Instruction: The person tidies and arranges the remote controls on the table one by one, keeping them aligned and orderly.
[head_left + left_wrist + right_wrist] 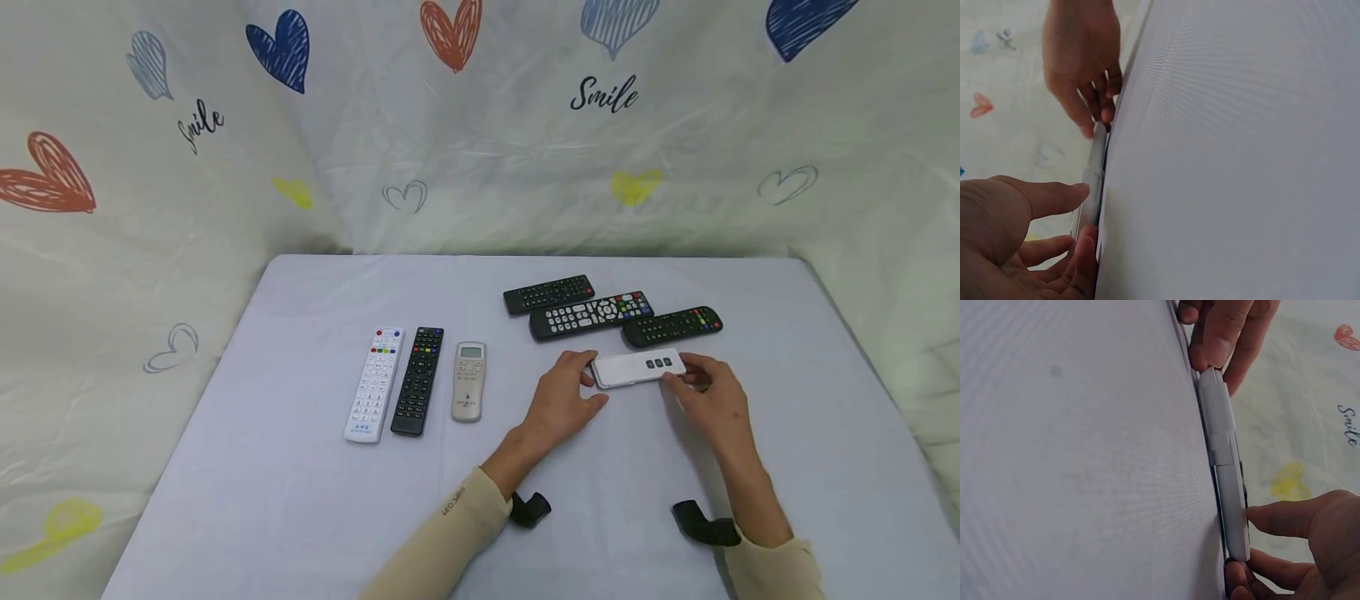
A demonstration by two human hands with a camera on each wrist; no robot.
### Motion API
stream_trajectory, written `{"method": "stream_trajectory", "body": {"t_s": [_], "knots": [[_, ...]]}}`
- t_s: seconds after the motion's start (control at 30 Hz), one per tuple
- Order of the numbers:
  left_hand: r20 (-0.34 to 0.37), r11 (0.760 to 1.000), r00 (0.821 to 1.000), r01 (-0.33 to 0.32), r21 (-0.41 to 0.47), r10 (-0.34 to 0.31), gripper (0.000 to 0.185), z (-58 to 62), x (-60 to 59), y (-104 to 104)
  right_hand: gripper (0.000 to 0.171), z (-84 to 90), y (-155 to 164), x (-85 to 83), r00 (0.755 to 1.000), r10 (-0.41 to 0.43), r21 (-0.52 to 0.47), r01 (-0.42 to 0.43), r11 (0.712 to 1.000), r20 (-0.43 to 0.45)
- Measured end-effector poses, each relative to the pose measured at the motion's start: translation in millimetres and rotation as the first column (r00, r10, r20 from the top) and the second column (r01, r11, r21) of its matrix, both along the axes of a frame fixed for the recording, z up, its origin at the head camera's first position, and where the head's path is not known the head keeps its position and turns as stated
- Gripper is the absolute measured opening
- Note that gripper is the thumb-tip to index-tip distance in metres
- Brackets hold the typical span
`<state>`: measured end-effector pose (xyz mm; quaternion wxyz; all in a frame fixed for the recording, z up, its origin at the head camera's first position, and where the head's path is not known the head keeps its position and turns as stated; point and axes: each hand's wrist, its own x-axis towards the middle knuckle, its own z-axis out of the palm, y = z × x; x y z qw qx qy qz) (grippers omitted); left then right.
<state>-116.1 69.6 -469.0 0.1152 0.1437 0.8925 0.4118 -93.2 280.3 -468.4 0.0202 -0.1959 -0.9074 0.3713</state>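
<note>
A white remote control (630, 370) with dark buttons at its right end lies crosswise in the head view, between both hands. My right hand (711, 398) grips its right end, thumb on the top face and fingers curled at the end. At the other end is my left hand (558, 402), its fingers right at the remote's left edge and the thumb spread just below the near corner. In the right wrist view the remote's side (1229, 481) shows close over the tabletop, the right thumb against its face.
Three black remotes lie beyond the hands: a slim one (547, 295), a larger one (592, 315) and a rounded one (673, 327). Left of them lie a white remote (373, 385), a black remote (417, 382) and a beige remote with a display (468, 382). A white cloth covers the table (285, 500).
</note>
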Motion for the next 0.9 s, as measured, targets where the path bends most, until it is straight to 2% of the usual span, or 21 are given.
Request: {"method": "stream_trajectory", "body": {"t_s": [0.37,0.6,0.9], "knots": [[-0.042,1.000,0.999,0.010,-0.008,-0.010,0.052,-3.9,1.2,-1.6,0.048,3.3,0.0,2.1,0.999,0.031,-0.002,-0.031,1.000,-0.012],[-0.063,0.999,0.998,0.016,-0.033,-0.018,0.050,-4.3,-1.0,-1.9,0.047,5.1,-0.6,3.0,0.999,0.028,-0.003,-0.028,1.000,-0.021],[-0.042,1.000,0.999,0.024,0.002,-0.024,0.051,-2.0,-1.0,-4.6,0.047,6.2,-1.1,2.8,0.999,0.010,-0.021,-0.011,1.000,-0.032]]}}
